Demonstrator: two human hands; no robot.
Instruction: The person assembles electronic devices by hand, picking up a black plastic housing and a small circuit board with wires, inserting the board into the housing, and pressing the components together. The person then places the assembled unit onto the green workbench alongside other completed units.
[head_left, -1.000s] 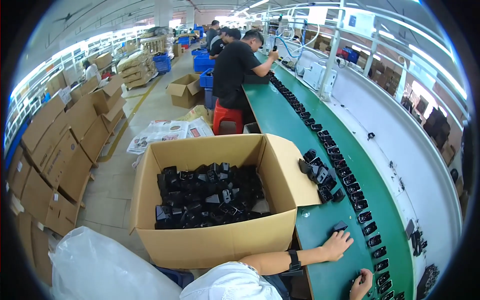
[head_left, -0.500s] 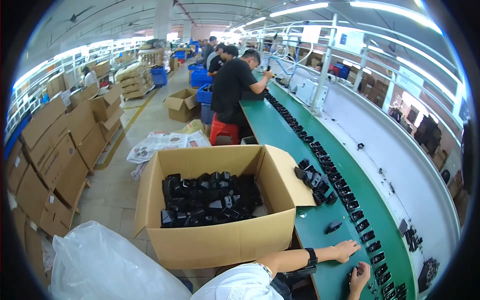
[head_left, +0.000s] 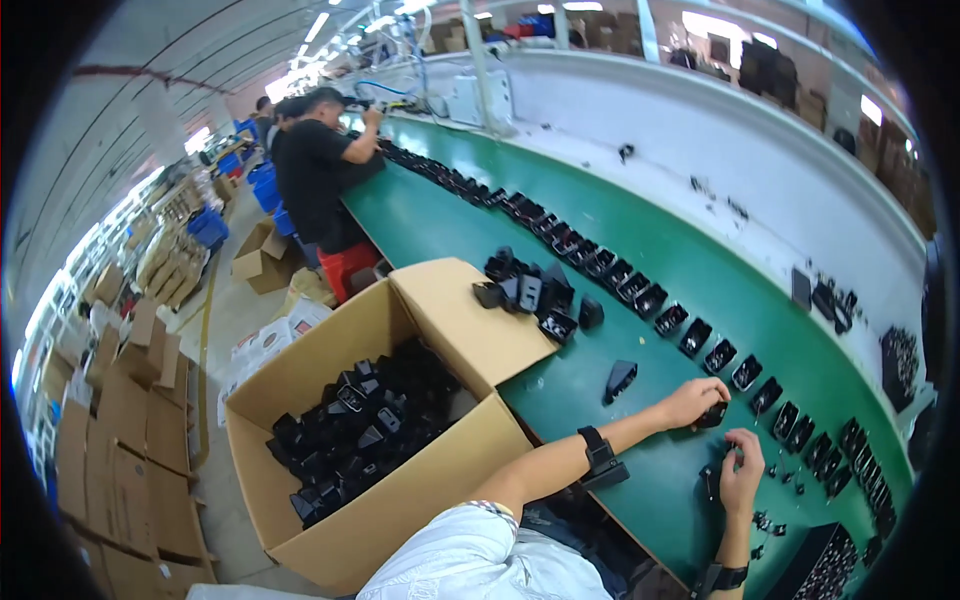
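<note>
Over the green bench my left hand (head_left: pixel 692 403) is closed on a black plastic housing (head_left: pixel 712 415), resting at or just above the bench top. My right hand (head_left: pixel 742 474) is a little nearer to me, thumb and fingers curled together; whatever is between the fingertips is too small to make out. Beside its fingers lies a dark part (head_left: pixel 710 482). A single angular black housing (head_left: pixel 620 380) lies left of my left hand. Open black housings (head_left: pixel 747 372) form a long line beyond both hands, and small black parts (head_left: pixel 798 480) are scattered right of my right hand.
A large open cardboard box (head_left: pixel 480 450) full of black housings stands at the left bench edge. Its flap touches a housing pile (head_left: pixel 530 290). A box of small parts (head_left: pixel 820 565) sits at the near right. A co-worker (head_left: pixel 315 170) works farther up the bench (head_left: pixel 440 215).
The view has swung right and toward the bench. My left hand, earlier flat over the bench near the row, now grips a black housing. My right hand stays curled close by.
</note>
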